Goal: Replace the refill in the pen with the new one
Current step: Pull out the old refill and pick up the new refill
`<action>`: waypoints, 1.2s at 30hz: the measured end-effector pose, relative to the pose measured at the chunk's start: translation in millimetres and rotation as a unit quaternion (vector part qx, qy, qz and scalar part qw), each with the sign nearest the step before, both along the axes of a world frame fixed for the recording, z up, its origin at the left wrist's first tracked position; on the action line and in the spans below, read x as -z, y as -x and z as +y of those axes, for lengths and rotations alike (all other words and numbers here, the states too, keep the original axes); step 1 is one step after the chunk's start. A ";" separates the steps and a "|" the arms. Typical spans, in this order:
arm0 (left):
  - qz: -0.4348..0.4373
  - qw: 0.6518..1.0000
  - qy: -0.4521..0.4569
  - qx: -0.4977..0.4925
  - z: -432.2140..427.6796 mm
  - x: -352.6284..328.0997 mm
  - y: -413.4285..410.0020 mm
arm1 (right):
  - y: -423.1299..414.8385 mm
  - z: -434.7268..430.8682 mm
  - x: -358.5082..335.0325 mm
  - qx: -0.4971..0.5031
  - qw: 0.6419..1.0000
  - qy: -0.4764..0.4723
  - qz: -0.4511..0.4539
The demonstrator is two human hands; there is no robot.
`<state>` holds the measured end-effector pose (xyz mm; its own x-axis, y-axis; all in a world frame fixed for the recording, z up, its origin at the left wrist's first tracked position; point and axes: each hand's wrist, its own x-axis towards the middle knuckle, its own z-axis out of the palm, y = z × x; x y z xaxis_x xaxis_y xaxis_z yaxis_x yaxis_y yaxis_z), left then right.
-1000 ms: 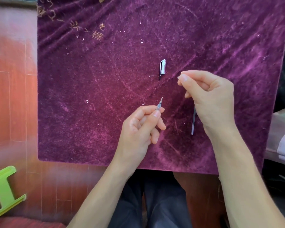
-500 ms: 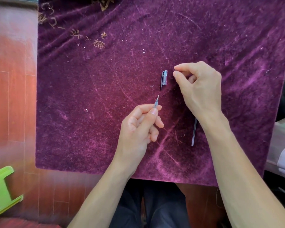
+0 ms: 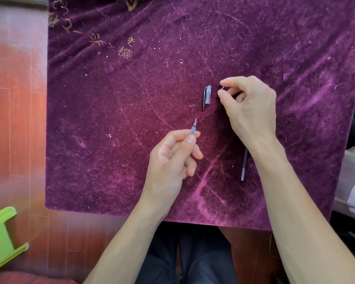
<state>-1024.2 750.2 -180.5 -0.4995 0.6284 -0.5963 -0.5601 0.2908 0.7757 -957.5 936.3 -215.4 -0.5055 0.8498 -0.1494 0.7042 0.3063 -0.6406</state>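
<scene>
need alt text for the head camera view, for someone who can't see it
Seen from above, a person's left hand holds a thin pen refill tip up over a purple velvet cloth, while the right hand pinches something tiny beside a pen cap lying on the cloth. A thin grey tube lies partly under the right wrist.

Home: velvet-covered table (image 3: 193, 48), wooden floor (image 3: 14, 119).
</scene>
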 end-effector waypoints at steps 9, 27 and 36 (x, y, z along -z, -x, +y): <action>-0.003 1.000 -0.001 -0.006 -5.8 0.6 -0.1 | 1.7 0.0 1.3 0.004 1.000 -0.006 0.003; 0.004 1.000 0.001 -0.002 -10.4 -2.1 -1.5 | -9.5 -9.1 -17.8 0.039 0.998 0.019 0.053; 0.006 1.000 -0.001 0.011 -22.4 -12.0 -8.3 | -49.4 -73.5 -56.4 0.139 0.935 0.238 0.225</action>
